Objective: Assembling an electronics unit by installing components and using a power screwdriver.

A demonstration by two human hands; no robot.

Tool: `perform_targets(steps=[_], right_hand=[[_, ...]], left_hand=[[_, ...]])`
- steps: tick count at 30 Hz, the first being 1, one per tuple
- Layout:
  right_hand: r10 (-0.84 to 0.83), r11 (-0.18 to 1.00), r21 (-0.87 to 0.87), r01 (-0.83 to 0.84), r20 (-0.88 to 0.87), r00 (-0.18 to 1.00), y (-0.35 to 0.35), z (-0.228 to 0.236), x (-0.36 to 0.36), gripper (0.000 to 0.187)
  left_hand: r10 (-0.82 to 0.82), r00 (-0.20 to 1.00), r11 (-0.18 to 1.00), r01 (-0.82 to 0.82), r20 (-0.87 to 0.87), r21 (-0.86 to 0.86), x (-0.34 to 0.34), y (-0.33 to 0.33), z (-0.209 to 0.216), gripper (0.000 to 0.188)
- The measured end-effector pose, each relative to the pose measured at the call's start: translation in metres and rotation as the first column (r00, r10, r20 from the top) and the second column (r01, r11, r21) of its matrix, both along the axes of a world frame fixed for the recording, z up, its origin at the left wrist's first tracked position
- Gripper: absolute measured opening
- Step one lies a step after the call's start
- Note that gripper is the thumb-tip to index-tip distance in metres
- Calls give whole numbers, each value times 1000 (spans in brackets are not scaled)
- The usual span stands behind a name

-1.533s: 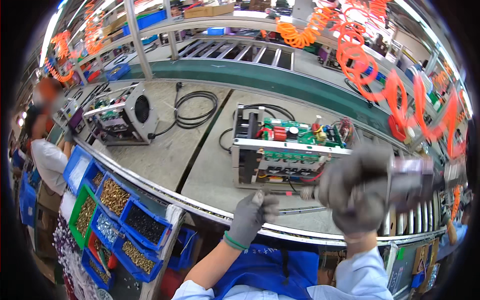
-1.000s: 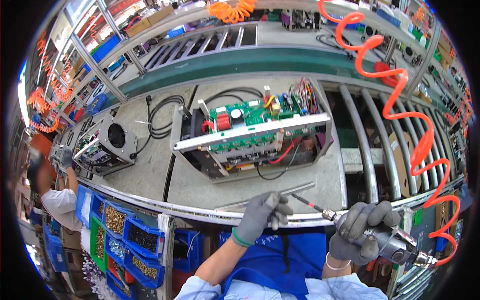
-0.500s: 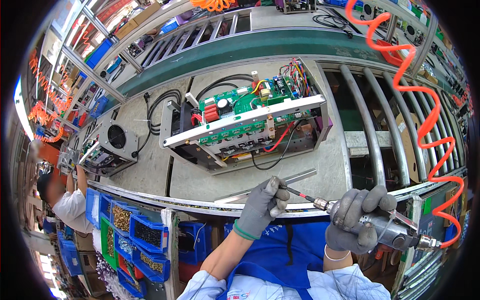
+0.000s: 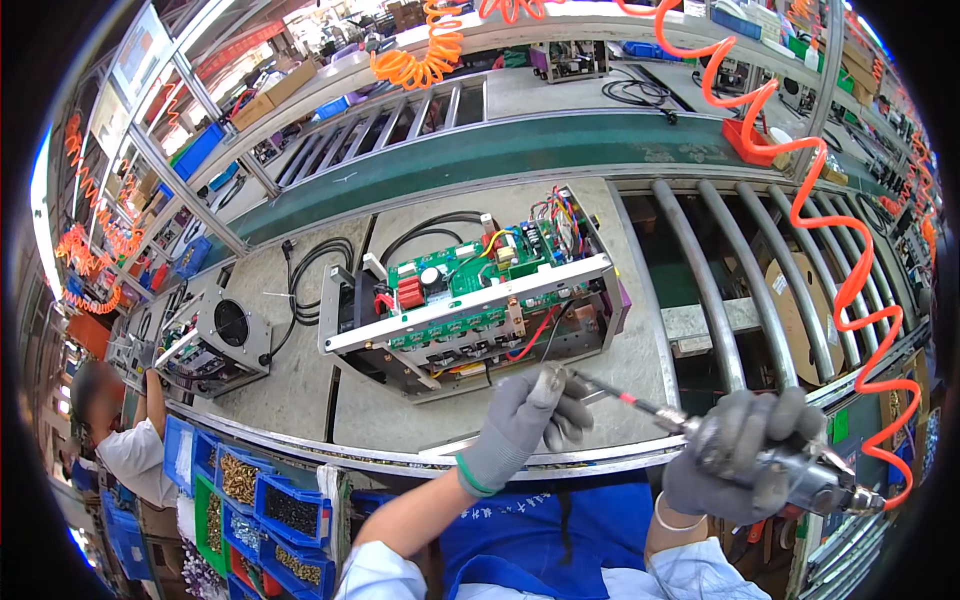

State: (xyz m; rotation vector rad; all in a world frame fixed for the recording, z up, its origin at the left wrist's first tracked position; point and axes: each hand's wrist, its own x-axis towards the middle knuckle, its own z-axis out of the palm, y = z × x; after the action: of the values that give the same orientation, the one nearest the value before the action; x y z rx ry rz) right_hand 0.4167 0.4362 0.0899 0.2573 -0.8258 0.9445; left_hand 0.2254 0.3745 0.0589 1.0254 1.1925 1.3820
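Observation:
My right hand (image 4: 740, 455) is wrapped round a grey air screwdriver (image 4: 800, 480), held sideways with its long bit (image 4: 630, 400) reaching left. The bit's dark tip ends close beside the fingertips of my left hand (image 4: 520, 425). Those gloved fingers are curled, thumb against forefinger; whatever they may pinch is too small to make out. Beyond the hands, an opened electronic unit (image 4: 480, 310) lies on the bench, with a green circuit board (image 4: 455, 280), a white frame bar and red, black and yellow wires.
An orange coiled air hose (image 4: 860, 270) runs from the tool up past the metal rollers (image 4: 710, 290). Blue bins (image 4: 290, 510) of screws stand at the lower left. A second unit (image 4: 225, 340) with a fan sits on the left, near another person (image 4: 130, 450).
The view has shifted, so the unit appears lower and farther left. The bit has slid clear of my left fingers, and the screwdriver has moved slightly right.

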Motion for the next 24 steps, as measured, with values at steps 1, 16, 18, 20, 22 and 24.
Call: perform_targets(steps=[1, 16, 18, 20, 22, 24], right_hand=[[-56, 988, -152, 40, -98, 994, -2, 7, 6, 33], [-144, 989, 49, 140, 70, 987, -4, 43, 19, 38], [-139, 989, 75, 130, 132, 981, 6, 53, 15, 43], [-168, 981, 132, 142, 216, 962, 18, 64, 8, 52], [-295, 955, 73, 286, 244, 924, 27, 72, -6, 45], [-206, 978, 120, 170, 428, 880, 41, 85, -16, 40]], left_hand=[[66, 959, 951, 23, -275, 307, -3, 8, 9, 40], [517, 503, 782, 50, -693, 621, -64, 151, 62, 15], [286, 531, 911, 107, -798, 397, -61, 146, 65, 18], [196, 575, 934, 137, -795, 329, -61, 143, 70, 18], [19, 665, 960, 197, -747, 201, -62, 141, 74, 21], [-4, 632, 959, 221, -775, 175, -63, 141, 77, 22]])
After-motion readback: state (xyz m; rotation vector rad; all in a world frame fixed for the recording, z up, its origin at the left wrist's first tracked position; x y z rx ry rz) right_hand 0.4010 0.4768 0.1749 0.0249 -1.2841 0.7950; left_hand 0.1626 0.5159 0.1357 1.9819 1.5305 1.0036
